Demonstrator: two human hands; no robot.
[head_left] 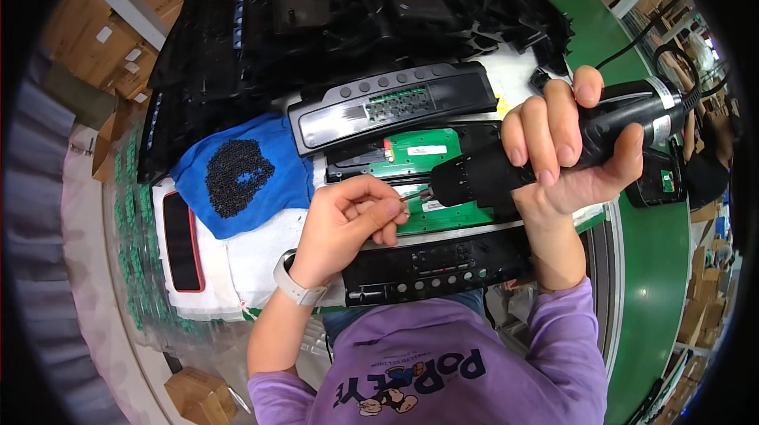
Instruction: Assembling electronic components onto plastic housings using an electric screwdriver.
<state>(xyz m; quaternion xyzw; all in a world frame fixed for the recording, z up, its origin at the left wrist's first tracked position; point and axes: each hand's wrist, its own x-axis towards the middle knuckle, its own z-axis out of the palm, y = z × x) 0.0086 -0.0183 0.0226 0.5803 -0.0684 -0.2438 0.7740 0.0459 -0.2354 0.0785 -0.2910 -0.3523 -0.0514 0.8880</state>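
My right hand (563, 124) is wrapped round a black electric screwdriver (474, 180), held level with its nose toward the left. The fingers of my left hand (348, 215) are pinched on the thin metal bit (409, 198) at that nose. Whether a screw sits in the pinch is hidden. Below the tool lie a green circuit board (427, 152) in a black housing and a second green board (443, 218). A black panel with round buttons (395, 105) rests behind them. Close to my body is another long black panel (435, 267) with holes.
Small black screws (233, 176) are heaped on a blue cloth (273, 128) at the left. A red-edged phone (183, 243) lies beside it. Many black housings (332, 6) are stacked at the back. Bagged green boards (130, 227) line the left edge; a cable (696, 97) trails from the screwdriver.
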